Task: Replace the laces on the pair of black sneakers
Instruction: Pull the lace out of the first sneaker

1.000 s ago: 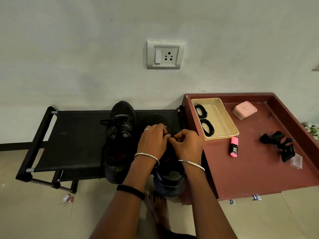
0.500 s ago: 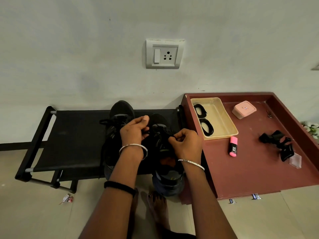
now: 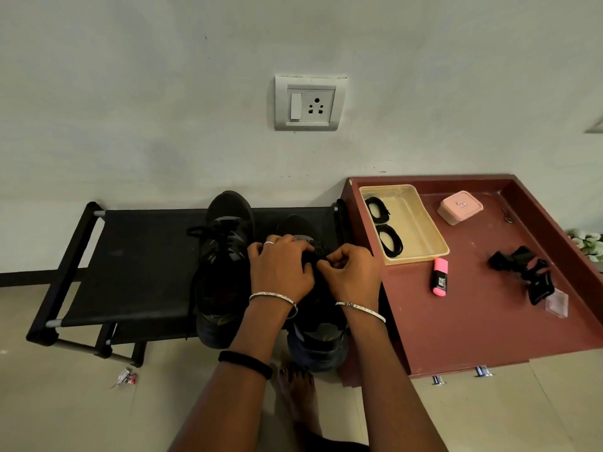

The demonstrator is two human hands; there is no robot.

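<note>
- Pale wall (image 3: 130, 93) behind; black rack (image 3: 130, 265) on the floor.
- Left sneaker (image 3: 225, 256) stands laced on the rack.
- I see left hand (image 3: 280, 269) and right hand (image 3: 352, 275) together over right sneaker (image 3: 316, 344), pinching its lace (image 3: 311, 257).
- Red table (image 3: 473, 321): coiled laces (image 3: 390, 243) in tray (image 3: 421, 223).

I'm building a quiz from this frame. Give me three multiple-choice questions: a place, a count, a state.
1. Where is the beige tray? A) floor B) red table C) wall
2. How many coiled black laces lie in it? A) one B) two C) five
3. What are the left hand and right hand doing? A) pinching the lace of the sneaker nearer the table B) resting flat on the table C) hanging idle
Key: B, the tray sits in the table's corner by the wall; B, two coils show on its floor; A, both hands' fingers curl at that lace.
</note>
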